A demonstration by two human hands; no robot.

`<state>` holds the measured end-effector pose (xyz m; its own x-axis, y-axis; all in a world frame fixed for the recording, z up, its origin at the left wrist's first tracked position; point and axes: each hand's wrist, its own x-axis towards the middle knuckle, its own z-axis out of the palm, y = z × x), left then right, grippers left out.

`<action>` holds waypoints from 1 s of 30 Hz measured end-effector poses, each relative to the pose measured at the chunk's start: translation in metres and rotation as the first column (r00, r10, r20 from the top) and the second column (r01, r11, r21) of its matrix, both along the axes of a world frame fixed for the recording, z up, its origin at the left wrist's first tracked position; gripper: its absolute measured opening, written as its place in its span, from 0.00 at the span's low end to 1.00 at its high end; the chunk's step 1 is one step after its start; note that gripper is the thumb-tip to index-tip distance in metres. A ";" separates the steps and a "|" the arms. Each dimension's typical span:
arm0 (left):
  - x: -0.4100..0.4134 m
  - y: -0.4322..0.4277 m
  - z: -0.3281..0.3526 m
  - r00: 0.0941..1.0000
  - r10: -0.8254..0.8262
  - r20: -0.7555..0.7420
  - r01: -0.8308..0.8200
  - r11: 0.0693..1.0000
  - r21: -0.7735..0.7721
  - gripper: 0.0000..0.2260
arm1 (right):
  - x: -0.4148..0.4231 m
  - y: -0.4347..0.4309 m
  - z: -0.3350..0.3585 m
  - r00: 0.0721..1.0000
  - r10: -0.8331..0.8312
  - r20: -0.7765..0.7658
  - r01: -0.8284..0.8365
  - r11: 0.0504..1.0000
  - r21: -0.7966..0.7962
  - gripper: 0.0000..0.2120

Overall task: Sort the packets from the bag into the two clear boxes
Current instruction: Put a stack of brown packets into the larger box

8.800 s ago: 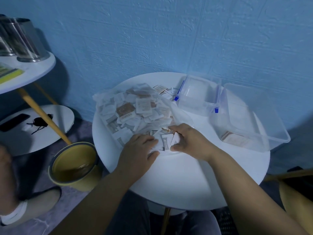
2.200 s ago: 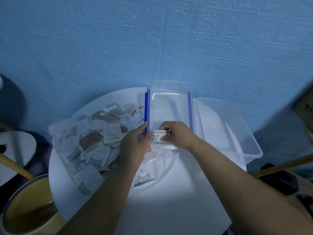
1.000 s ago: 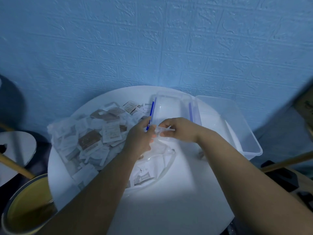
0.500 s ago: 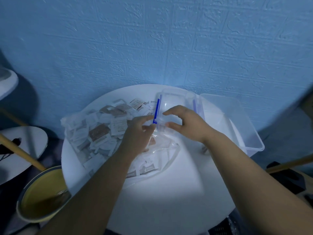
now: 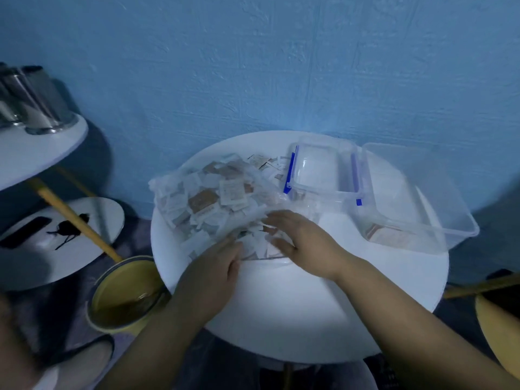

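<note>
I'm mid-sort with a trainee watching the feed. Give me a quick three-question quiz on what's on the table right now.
1. True or false: the larger clear box is empty.
2. Pick one. Relative to the bag, the small clear box with blue clips stands: A, to its left; B, between it and the larger clear box; C, inside the larger clear box.
3. Fill in: the left hand and right hand are both at the bag's ___ end (near or far from the person).

Key: 1 false, packets lie in its near corner. 2 B. 3 near.
</note>
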<state>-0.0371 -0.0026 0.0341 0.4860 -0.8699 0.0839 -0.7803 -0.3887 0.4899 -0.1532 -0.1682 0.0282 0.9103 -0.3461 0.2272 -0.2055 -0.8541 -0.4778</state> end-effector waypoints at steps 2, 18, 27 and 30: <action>0.001 -0.008 -0.002 0.998 0.047 0.030 -0.046 0.999 -0.012 0.19 | 0.007 0.004 0.006 0.999 -0.055 0.003 0.054 0.998 0.024 0.18; 0.000 -0.019 0.003 0.962 0.126 -0.241 -0.135 0.991 -0.022 0.19 | -0.009 0.017 -0.003 0.939 -0.341 0.030 0.227 0.687 0.690 0.15; -0.004 -0.011 0.003 0.914 0.099 -0.394 -0.154 0.982 -0.111 0.08 | -0.013 0.024 -0.001 0.954 -0.293 0.067 0.145 0.645 0.750 0.09; -0.009 -0.011 0.009 0.864 0.062 -0.500 -0.202 0.952 -0.231 0.06 | -0.020 0.025 0.004 0.925 -0.354 0.139 0.079 0.538 0.839 0.08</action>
